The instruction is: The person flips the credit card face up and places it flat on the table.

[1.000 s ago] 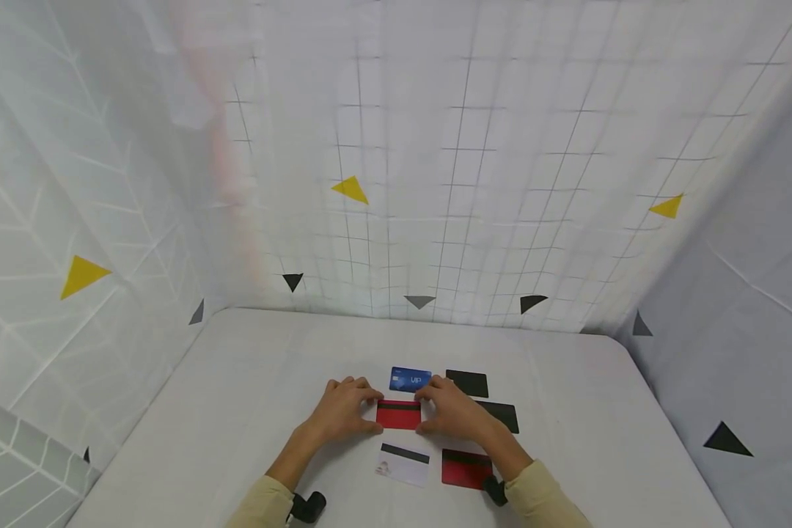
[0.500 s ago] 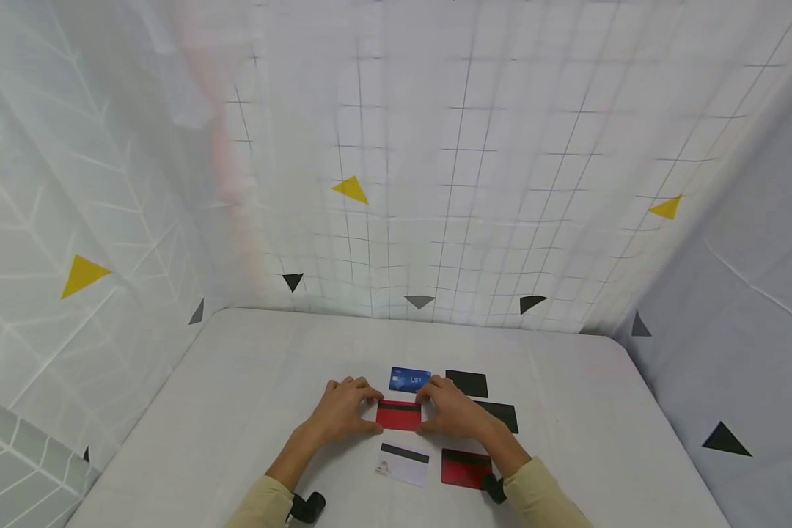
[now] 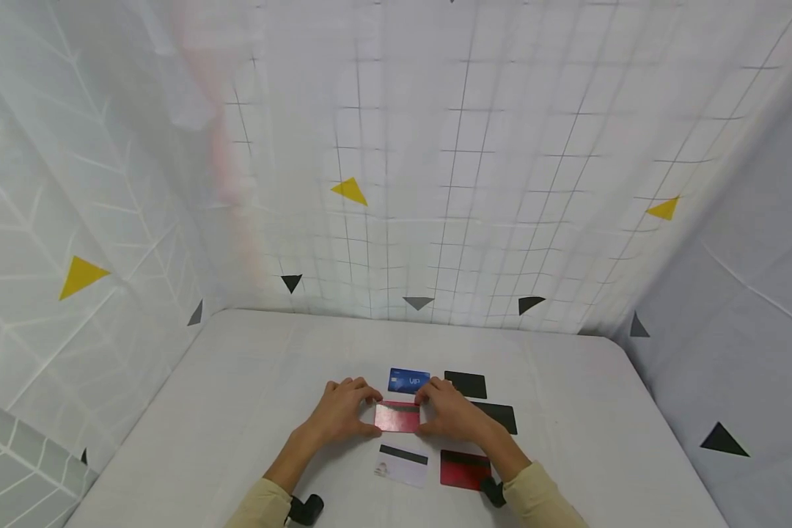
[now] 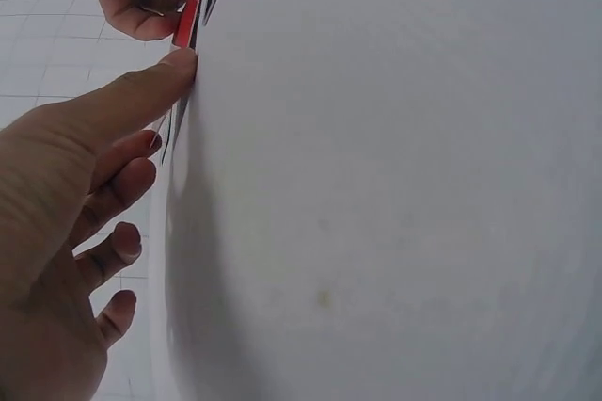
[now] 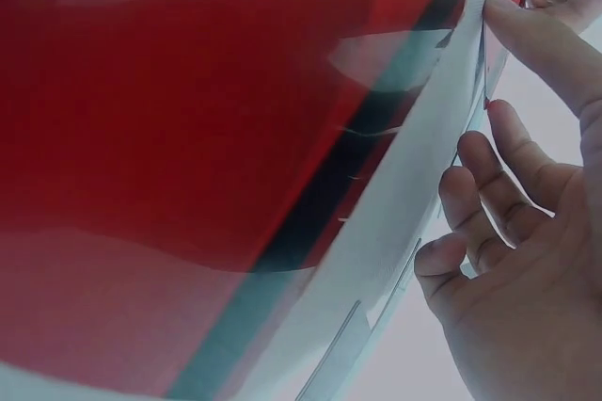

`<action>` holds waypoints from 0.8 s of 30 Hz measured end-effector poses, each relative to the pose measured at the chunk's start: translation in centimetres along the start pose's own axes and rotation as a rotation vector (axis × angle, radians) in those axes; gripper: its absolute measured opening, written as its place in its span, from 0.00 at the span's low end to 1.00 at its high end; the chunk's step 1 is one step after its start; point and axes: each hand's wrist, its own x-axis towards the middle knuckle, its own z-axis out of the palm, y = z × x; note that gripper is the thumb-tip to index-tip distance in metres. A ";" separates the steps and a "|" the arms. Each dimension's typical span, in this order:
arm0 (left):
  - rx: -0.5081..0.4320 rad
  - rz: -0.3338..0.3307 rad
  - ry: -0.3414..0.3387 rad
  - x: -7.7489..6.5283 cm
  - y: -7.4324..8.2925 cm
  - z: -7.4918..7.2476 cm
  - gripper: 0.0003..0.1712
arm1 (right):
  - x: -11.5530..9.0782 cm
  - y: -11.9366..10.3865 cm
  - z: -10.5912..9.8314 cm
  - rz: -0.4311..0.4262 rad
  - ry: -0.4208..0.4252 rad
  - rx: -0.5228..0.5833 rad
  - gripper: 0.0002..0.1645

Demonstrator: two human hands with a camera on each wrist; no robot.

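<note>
A red card with a dark stripe along its far edge lies between both hands in the head view, its face bright with glare. My left hand holds its left end, thumb at the near corner and fingers at the far corner. At the right end, my right hand grips it the same way. The left wrist view shows the thumb on the card's edge, the other fingers loosely bent. Just beyond is a blue VIP card; a white card with a black stripe lies nearer.
Two black cards lie at the far right of the group, one partly behind the right hand. Another red card with a dark stripe lies near the right wrist. All are on a white-covered table, with white curtains around it.
The red card between the hands has turned from plain red to pale with glare, its face tilting slightly. Both hands keep nearly the same place and hold.
</note>
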 end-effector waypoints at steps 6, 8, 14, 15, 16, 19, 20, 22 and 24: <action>0.007 0.014 0.005 0.1 0.0 0.0 0.30 | 0.1 0.2 0.2 0.010 -0.004 -0.002 0.30; 0.014 0.013 0.011 0.2 0.0 -0.1 0.30 | 0.2 0.3 0.3 0.012 -0.006 -0.011 0.31; 0.016 0.011 0.020 0.3 0.1 -0.1 0.30 | 0.3 0.5 0.5 0.013 -0.007 -0.026 0.36; 0.013 0.013 0.023 0.3 0.1 -0.1 0.30 | 0.3 0.5 0.4 0.012 -0.004 -0.028 0.36; 0.011 0.014 0.027 0.3 0.1 -0.2 0.30 | 0.3 0.4 0.4 0.011 -0.001 -0.031 0.37; 0.003 0.026 0.042 0.3 0.1 -0.3 0.30 | 0.3 0.3 0.3 0.014 0.013 -0.037 0.38; -0.004 0.030 0.048 0.3 0.1 -0.4 0.30 | 0.2 0.3 0.2 0.013 0.020 -0.036 0.38; -0.014 0.039 0.060 0.3 0.1 -0.5 0.30 | 0.1 0.2 0.1 0.010 0.031 -0.028 0.38; -0.029 0.045 0.071 0.3 0.2 -0.6 0.30 | 0.0 0.0 -0.1 0.009 0.042 -0.006 0.37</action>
